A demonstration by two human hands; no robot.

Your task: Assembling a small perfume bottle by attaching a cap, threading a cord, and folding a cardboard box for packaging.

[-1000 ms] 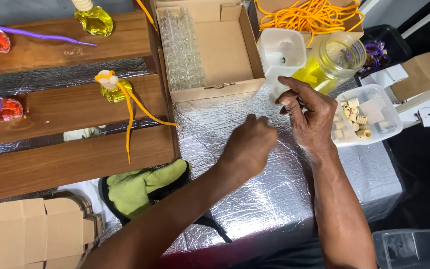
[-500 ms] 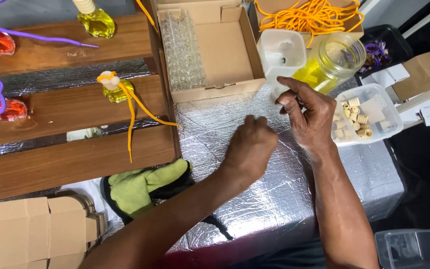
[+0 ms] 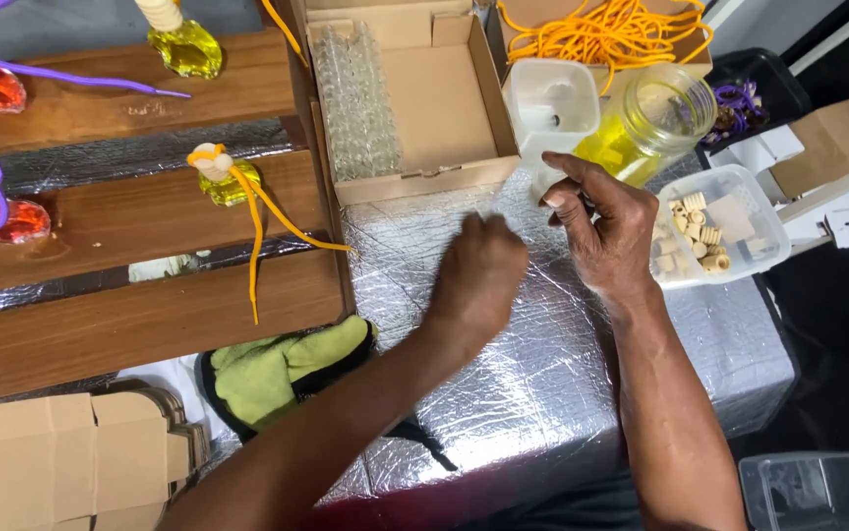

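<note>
Both hands are held over the silver foil-covered work surface [image 3: 562, 393]. The left hand [image 3: 478, 280] is positioned near the centre of the frame with its back to the camera and its fingers curled under; whether anything is gripped cannot be told. The right hand [image 3: 606, 231] lies just beside it at 3 o'clock, with thumb and forefinger drawn together at 10 o'clock of the palm. Something small and dark appears to be pinched there, but it is too small to be identified.

The nearest items are set out as follows. A white plastic tub [image 3: 552, 98] stands at 12 o'clock of the right hand's fingertips, close to them. A glass jar of yellow liquid [image 3: 645, 128] stands at 1 o'clock, tilted, with its mouth toward the upper right. A clear tray of small cream-coloured spools [image 3: 714, 231] lies at 3 o'clock, just beside the right hand. All three are nearer to the right hand than to the left.

An open cardboard box [image 3: 414, 93] holding rows of small clear glass bottles [image 3: 355, 103] lies at 12 o'clock of the left hand, the rows running 12 to 6 o'clock. It is nearer to the left hand.

A green cloth [image 3: 277, 369] lies at 8 o'clock.
</note>
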